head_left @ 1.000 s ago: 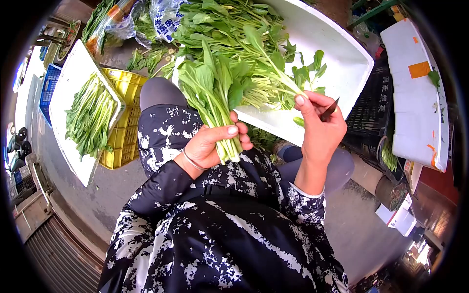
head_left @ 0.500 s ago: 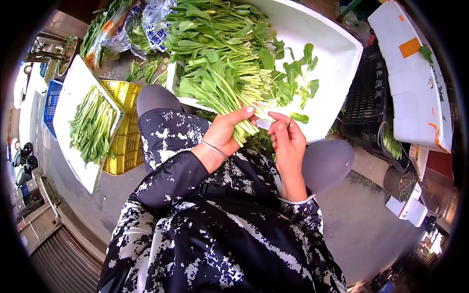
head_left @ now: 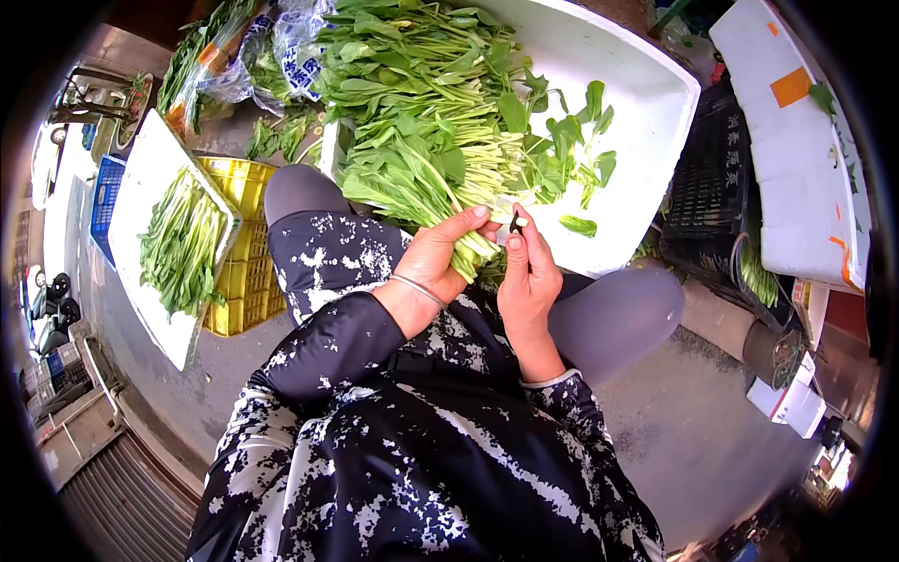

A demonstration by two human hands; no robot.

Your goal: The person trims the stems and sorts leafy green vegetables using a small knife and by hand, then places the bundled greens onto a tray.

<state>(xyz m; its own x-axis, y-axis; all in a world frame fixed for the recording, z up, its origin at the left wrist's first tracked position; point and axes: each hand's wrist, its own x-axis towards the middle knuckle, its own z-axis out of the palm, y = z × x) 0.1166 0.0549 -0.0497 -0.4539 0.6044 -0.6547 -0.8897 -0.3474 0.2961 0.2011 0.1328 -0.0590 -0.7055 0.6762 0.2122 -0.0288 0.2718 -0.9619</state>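
Note:
My left hand point(head_left: 438, 251) is closed around the cut stems of a bunch of leafy greens point(head_left: 421, 183), whose leaves point up and to the left. Close on its right, my right hand point(head_left: 529, 272) pinches a small black-handled blade point(head_left: 517, 223) between thumb and fingers. The blade's flat pale part is near the stem ends, and I cannot tell whether it touches them. Just beyond both hands, a white foam box point(head_left: 646, 140) holds a large heap of the same greens point(head_left: 412, 66). Loose leafy sprigs point(head_left: 571, 150) and a single leaf point(head_left: 578, 226) lie at its right side.
To the left, trimmed greens point(head_left: 183, 244) lie on a white foam lid point(head_left: 131, 225) resting against yellow crates point(head_left: 245, 281). A blue crate point(head_left: 106, 201) stands behind. A black crate point(head_left: 702, 206) and another foam box point(head_left: 796, 187) are on the right. Plastic bags point(head_left: 300, 47) lie at the upper left.
My right hand has moved slightly left, closer to my left hand, and turned so that the black-handled blade shows. My left hand keeps its hold on the greens.

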